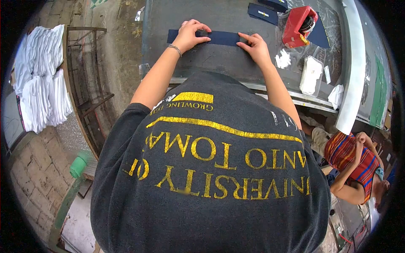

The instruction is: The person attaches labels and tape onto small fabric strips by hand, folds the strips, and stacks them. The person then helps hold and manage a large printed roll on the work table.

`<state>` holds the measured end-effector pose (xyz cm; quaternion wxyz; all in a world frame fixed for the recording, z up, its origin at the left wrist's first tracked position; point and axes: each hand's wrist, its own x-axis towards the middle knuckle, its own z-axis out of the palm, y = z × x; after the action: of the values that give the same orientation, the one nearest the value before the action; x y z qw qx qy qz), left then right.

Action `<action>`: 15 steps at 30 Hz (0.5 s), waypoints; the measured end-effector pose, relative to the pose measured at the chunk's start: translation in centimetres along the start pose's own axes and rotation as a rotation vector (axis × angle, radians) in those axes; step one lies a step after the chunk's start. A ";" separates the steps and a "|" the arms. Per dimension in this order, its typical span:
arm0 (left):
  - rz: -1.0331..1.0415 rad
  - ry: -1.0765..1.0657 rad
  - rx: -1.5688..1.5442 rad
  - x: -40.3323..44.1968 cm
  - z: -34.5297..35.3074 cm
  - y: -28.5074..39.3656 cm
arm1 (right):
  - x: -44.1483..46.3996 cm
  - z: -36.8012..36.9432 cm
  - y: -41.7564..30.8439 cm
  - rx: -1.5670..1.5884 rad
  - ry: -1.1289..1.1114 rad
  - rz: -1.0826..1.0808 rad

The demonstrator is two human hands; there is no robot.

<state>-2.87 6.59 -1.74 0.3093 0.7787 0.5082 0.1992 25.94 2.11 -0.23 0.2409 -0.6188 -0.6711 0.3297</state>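
A long navy fabric strip (223, 38) lies across the dark work table before me. My left hand (188, 37) rests over its left part, thumb and forefinger curved to its lower and upper edges; the other fingers are bent. At the strip's right end, my right hand (256, 47) takes the edges between thumb and forefinger. A short stretch of navy cloth shows left of my left hand. Up to the right are navy pieces with a small light label (263, 14).
A red tape dispenser (298, 28) stands right of my hands. Nearer me are white scraps (283, 59) and a clear tray (312, 76) of white pieces. White garments (42, 80) are stacked on a rack at far left. Another person (354, 162) sits at right.
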 end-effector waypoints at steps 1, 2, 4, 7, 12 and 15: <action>0.000 -0.004 0.004 0.0 0.0 0.0 | 0.0 0.0 0.0 -0.001 -0.005 0.004; -0.001 -0.008 0.009 0.0 0.0 0.0 | 0.0 0.1 0.1 -0.002 -0.010 0.008; -0.007 -0.024 0.024 0.0 -0.1 0.1 | 0.0 0.0 0.1 -0.002 -0.009 0.001; -0.020 -0.044 0.024 0.0 -0.4 0.5 | -0.2 -0.1 -0.1 -0.003 -0.008 -0.012; -0.026 -0.053 0.014 0.0 -0.4 0.8 | -0.5 0.1 0.4 0.005 0.022 -0.041; -0.045 -0.071 0.049 0.0 -0.6 1.0 | -1.0 -0.4 1.4 0.136 0.088 0.040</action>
<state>-2.53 6.44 -0.61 0.3125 0.7811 0.5188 0.1521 27.34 1.17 -0.90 0.3051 -0.6280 -0.6235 0.3517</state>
